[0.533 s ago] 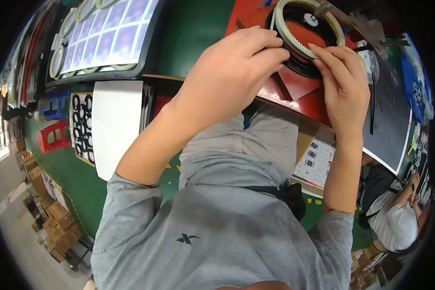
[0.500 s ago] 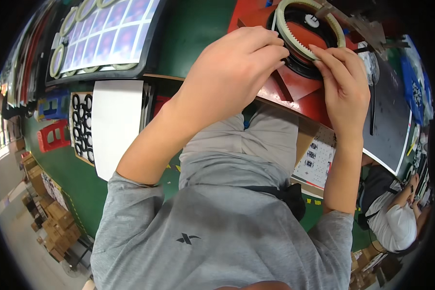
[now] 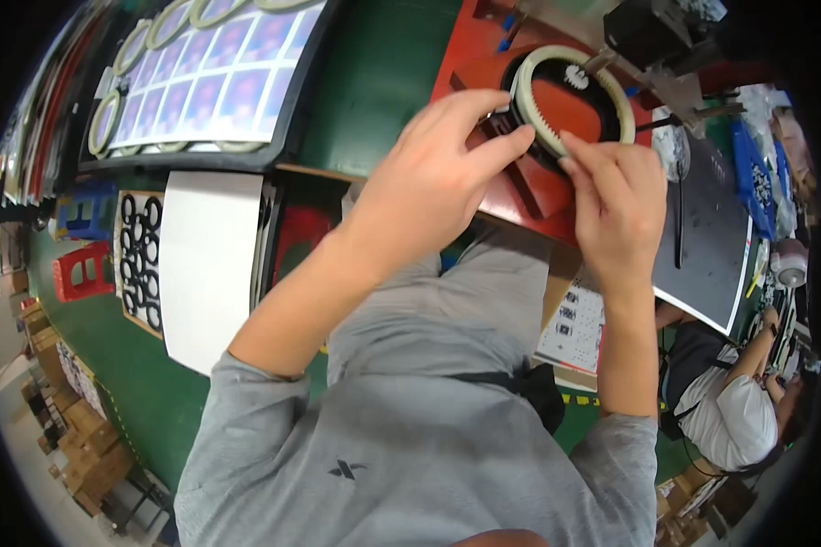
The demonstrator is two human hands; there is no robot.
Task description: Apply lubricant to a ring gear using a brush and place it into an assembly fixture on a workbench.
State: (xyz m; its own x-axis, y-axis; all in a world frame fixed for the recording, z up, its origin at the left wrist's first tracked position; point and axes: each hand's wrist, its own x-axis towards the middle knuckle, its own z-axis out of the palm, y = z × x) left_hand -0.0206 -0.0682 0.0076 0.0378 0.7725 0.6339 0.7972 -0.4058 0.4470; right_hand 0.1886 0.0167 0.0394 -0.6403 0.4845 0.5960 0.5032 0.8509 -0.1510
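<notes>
A cream ring gear (image 3: 626, 114) with inner teeth sits tilted on a black ring-shaped housing (image 3: 556, 162) over a red work surface. Inside the ring, a small white gear (image 3: 576, 77) shows. My left hand (image 3: 433, 178) is at the left side of the rings, its index finger and thumb closed about the black housing's edge; the exact contact is partly hidden. At the ring gear's near edge, my right hand (image 3: 622, 196) pinches the rim between thumb and index finger.
A metal fixture (image 3: 670, 91) stands behind the rings. To the left, a black-edged tray (image 3: 287, 128) holds a printed sheet and several cream rings. A white sheet (image 3: 210, 264) and a board of black rings (image 3: 141, 255) lie below it. A dark panel (image 3: 716, 228) and a seated person are at right.
The view has shifted, so the scene sits lower and slightly left. My left thumb and index finger have spread from a tight pinch to the housing's edge. My right hand still pinches the ring gear.
</notes>
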